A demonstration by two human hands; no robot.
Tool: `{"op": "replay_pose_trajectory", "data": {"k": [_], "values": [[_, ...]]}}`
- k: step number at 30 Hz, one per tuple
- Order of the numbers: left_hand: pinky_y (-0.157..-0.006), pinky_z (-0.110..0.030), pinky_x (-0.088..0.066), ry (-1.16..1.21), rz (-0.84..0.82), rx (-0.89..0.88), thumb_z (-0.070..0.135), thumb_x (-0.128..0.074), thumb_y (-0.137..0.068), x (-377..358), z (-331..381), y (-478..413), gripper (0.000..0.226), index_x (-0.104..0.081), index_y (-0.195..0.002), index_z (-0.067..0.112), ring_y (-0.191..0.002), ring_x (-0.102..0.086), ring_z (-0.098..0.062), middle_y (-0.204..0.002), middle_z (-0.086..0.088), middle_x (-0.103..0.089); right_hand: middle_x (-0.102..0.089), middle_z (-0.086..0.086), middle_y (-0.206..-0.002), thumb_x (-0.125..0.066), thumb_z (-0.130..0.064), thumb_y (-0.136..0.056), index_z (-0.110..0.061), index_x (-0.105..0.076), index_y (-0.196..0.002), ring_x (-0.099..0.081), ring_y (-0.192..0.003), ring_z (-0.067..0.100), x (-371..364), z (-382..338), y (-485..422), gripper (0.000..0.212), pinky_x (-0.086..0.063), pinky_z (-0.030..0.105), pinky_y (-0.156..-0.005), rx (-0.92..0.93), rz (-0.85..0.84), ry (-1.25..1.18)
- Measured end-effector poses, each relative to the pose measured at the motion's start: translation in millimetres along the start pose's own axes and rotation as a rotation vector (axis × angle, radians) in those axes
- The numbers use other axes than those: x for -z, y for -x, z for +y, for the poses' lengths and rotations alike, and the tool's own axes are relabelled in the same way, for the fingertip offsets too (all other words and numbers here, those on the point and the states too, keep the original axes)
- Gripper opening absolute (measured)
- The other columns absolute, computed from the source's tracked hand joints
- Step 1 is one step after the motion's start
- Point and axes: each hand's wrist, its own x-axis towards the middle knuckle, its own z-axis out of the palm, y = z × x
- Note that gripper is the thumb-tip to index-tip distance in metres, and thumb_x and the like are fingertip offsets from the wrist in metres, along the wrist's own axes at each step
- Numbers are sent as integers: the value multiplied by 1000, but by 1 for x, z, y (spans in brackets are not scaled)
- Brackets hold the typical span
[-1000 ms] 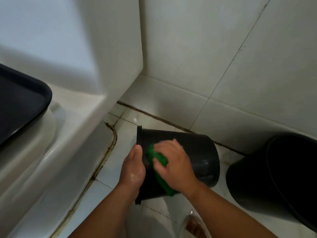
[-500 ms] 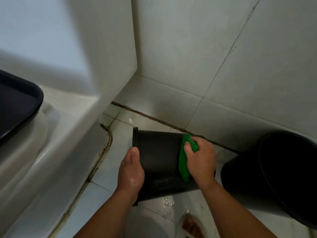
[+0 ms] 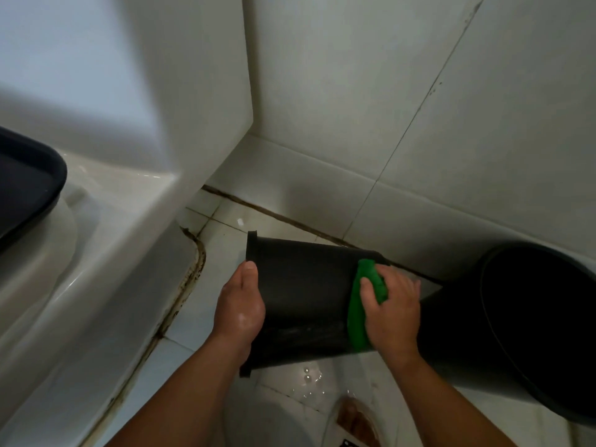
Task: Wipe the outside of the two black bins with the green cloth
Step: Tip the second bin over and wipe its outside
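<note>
A small black bin [image 3: 303, 295] lies tipped on its side above the floor, its open rim pointing left. My left hand [image 3: 240, 304] grips that rim, thumb on the outer wall. My right hand [image 3: 392, 311] presses the green cloth [image 3: 359, 314] against the bin's outer wall near its base end. A larger black bin [image 3: 522, 327] stands upright at the right, touching or nearly touching the small bin's base. The small bin's bottom is hidden behind my right hand.
A white toilet body [image 3: 106, 246] with a dark seat [image 3: 25, 185] fills the left. White tiled walls [image 3: 419, 124] rise behind the bins. The tiled floor [image 3: 309, 385] under the small bin is wet, with a rusty floor drain [image 3: 354, 421] near my right forearm.
My right hand slid the green cloth along the bin's wall from near the rim to the base end. The left hand has kept its grip on the rim.
</note>
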Motion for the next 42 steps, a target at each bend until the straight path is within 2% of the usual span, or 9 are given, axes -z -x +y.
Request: {"op": "replay_pose_trajectory", "data": {"k": [4,9,12,17,21,24,28,34,42], "values": [[-107,-51,-49,11,19,8,61,-27,-105,-6,-4,9,52,-59,-125,25,-114,-59,-31,-121,-12,-60,-60,-1,-127,-54,-42,-93,-23,-59,-126,-47,-128,22,-9,-26,14,38,-38,55,-110,-159,73,-18],[-121,-42,-31,-26,57,13,50,-26,-109,-5,-4,10,53,-47,-150,23,-142,-46,-29,-155,-8,-49,-51,-14,-141,-55,-52,-90,-33,-55,-133,-32,-143,10,-38,-83,73,47,-15,46,-124,431,-262,-6],[-120,-36,-26,-59,56,-25,42,-27,-112,-2,-1,7,52,-39,-157,21,-148,-38,-23,-162,-5,-42,-49,-15,-144,-58,-50,-93,-35,-55,-134,-30,-145,7,-32,-70,63,44,-13,44,-124,570,-364,-4],[-99,-44,-51,-8,-4,43,53,-30,-107,1,9,-3,45,-62,-121,24,-109,-60,-29,-120,-13,-63,-58,-11,-130,-54,-49,-93,-26,-60,-129,-46,-131,12,-1,-15,17,43,-32,44,-115,113,-101,-50],[-101,-50,-52,92,-23,25,53,-32,-107,1,13,-1,41,-59,-130,32,-109,-60,-30,-120,-10,-61,-62,-4,-117,-60,-38,-95,-21,-63,-122,-52,-118,19,7,-3,-14,32,-39,34,-101,-9,-83,48],[-90,-36,-51,-17,-31,-117,53,-23,-109,0,-1,16,43,-43,-147,48,-115,-57,-20,-129,1,-57,-61,-5,-100,-61,-36,-95,-20,-67,-109,-56,-105,23,0,-18,-37,22,-38,33,-94,-18,-87,77],[-106,-43,-46,-20,-6,-83,55,-23,-107,-1,-18,17,50,-41,-152,42,-125,-54,-25,-139,-4,-56,-66,4,-99,-50,-44,-99,-21,-66,-101,-57,-100,28,-12,-43,-59,28,-42,38,-93,-58,-137,187],[-86,-37,-53,186,-30,81,53,-34,-107,4,-2,18,42,-53,-144,44,-113,-64,-23,-128,-5,-67,-62,-6,-111,-49,-45,-99,-28,-63,-115,-51,-108,14,-36,-109,-36,27,-43,33,-90,281,-404,68],[-105,-52,-52,378,-20,343,55,-51,-102,13,9,14,52,-64,-137,19,-111,-69,-35,-121,-16,-72,-57,-8,-134,-48,-44,-96,-25,-56,-130,-43,-136,13,-34,-107,43,40,-25,42,-122,588,-411,29]]}}
